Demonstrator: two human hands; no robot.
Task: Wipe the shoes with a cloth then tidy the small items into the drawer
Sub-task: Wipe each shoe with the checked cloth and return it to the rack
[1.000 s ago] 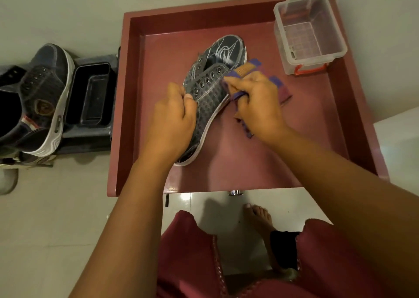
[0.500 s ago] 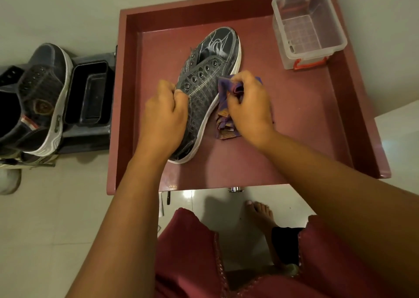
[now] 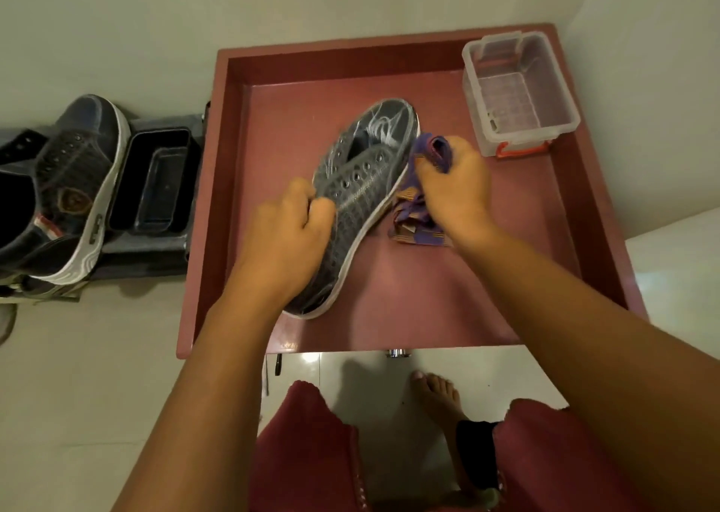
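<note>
A grey patterned shoe with a white sole lies inside the open red drawer, toe toward me. My left hand grips the shoe's front part, fingers curled over its upper. My right hand holds a bunched purple and orange cloth against the shoe's right side, near the sole edge. Part of the cloth trails on the drawer floor under my wrist.
A clear plastic box with an orange latch stands in the drawer's back right corner. Left of the drawer sit a dark high-top shoe and black trays on a low rack. My bare foot is on the tiled floor below.
My right hand has moved the cloth from the top of the shoe down to its right side, bunching it. My left hand keeps its grip on the shoe.
</note>
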